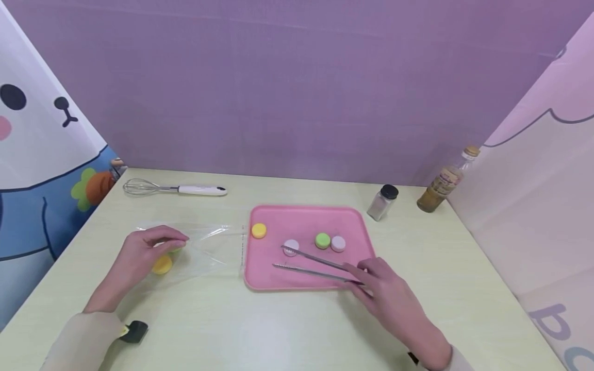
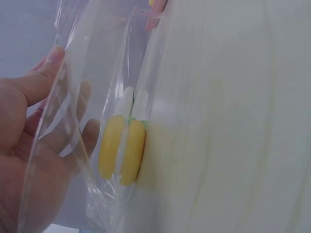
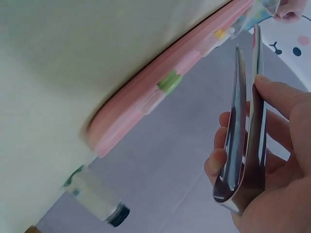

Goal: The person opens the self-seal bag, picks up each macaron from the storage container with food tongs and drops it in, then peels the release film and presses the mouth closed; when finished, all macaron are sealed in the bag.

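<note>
My left hand pinches the edge of a clear plastic bag lying left of the tray. Inside the bag, a yellow macaron with pale filling shows beside the fingers; something green is partly hidden. My right hand holds metal tongs, their arms apart, over the pink tray. In the head view, the upper arm of the tongs overlaps a pale lilac macaron. A green macaron and another lilac one sit side by side, and a yellow macaron lies near the tray's left rim.
A whisk with a white handle lies at the back left. Behind the tray's right corner stands a small black-capped jar. Farther right is a corked bottle of brown liquid. A purple cloth wall closes off the back.
</note>
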Available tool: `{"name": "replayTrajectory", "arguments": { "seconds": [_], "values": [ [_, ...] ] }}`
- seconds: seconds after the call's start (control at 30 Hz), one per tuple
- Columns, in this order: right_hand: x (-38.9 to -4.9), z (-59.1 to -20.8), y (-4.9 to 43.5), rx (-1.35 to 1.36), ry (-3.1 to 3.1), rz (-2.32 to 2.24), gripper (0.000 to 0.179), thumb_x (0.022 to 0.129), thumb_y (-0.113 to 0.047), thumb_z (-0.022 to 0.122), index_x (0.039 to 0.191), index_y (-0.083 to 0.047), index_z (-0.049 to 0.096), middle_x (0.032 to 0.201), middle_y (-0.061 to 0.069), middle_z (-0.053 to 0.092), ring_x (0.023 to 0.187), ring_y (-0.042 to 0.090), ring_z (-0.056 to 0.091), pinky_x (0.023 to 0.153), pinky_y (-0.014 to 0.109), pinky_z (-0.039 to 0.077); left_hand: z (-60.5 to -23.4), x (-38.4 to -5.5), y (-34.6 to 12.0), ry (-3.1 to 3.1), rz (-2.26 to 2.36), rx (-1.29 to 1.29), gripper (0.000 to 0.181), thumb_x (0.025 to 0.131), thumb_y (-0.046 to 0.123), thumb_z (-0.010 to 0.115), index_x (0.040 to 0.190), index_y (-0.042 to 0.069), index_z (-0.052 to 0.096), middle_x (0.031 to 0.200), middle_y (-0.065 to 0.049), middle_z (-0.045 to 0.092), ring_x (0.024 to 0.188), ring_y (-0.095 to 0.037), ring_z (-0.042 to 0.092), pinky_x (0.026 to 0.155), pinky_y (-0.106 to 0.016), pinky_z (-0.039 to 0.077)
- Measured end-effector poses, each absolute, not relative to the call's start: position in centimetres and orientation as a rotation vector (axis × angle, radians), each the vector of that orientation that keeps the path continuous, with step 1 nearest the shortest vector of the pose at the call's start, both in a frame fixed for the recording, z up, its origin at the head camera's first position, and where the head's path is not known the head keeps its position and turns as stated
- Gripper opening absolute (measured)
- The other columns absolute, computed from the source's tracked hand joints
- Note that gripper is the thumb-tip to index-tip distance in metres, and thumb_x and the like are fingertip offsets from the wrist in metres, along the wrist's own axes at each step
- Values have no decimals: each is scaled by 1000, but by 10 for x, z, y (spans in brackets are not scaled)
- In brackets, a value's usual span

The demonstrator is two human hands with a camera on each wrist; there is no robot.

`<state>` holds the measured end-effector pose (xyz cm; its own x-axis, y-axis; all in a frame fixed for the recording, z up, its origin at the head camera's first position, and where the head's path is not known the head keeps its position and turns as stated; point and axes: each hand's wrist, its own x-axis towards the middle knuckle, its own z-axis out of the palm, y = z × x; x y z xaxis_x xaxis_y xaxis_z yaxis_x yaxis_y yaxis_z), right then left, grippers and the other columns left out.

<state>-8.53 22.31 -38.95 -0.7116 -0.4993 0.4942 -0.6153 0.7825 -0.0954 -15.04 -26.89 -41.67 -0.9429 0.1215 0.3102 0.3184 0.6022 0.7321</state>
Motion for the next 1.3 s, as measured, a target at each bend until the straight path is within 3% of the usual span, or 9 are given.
{"name": "replayTrajectory", "arguments": {
  "seconds": [0.4, 0.67, 1.3],
  "values": [
    [-72, -395, 251, 732, -2528, 338, 38, 81, -21, 85, 118, -15, 77, 95, 0, 61, 81, 10, 50, 60, 24, 50, -417, -151, -269, -2602, -1250, -367, 11, 93, 12, 75, 103, 13, 80, 103, -2, 74, 92, 5, 60, 78, -10, 45],
    [-76, -401, 258, 666, -2598, 297, 42, 74, -14, 91, 115, -13, 79, 95, 2, 63, 81, 11, 53, 62, 27, 52, -418, -151, -269, -2606, -1254, -361, 11, 93, 13, 75, 104, 14, 80, 103, -2, 74, 92, 4, 61, 78, -10, 45],
    [-97, -405, 245, 704, -2675, 436, 38, 80, -19, 88, 117, -14, 78, 91, -6, 60, 80, 8, 49, 64, 25, 50, -417, -150, -269, -2590, -1248, -393, 11, 94, 10, 74, 103, 13, 79, 101, -2, 74, 91, 3, 62, 77, -10, 45]
  ]
}}
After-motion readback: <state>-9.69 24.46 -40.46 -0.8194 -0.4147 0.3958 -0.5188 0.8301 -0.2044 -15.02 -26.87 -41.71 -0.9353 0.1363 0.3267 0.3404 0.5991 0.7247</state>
